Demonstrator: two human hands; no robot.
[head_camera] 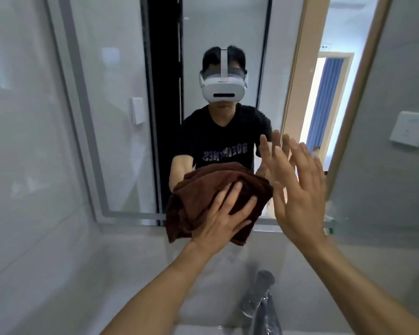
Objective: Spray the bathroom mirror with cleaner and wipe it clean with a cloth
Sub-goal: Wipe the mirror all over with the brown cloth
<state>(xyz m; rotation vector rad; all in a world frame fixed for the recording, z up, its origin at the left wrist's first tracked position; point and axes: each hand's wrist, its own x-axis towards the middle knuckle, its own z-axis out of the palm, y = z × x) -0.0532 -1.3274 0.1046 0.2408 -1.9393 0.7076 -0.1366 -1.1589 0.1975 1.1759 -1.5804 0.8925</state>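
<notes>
Grey bathroom tiles surround the mirror (121, 117). Left hand (224, 213) presses a brown cloth (203, 189) flat against its lower edge; right hand (298, 189), fingers spread, hovers just right, above the chrome faucet (261, 301).

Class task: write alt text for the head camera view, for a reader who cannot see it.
A left hand presses a brown cloth flat against the lower edge of a bathroom mirror. The right hand is raised open beside it, holding nothing. A chrome tap stands below, and the mirror reflects the person wearing a white headset.
</notes>
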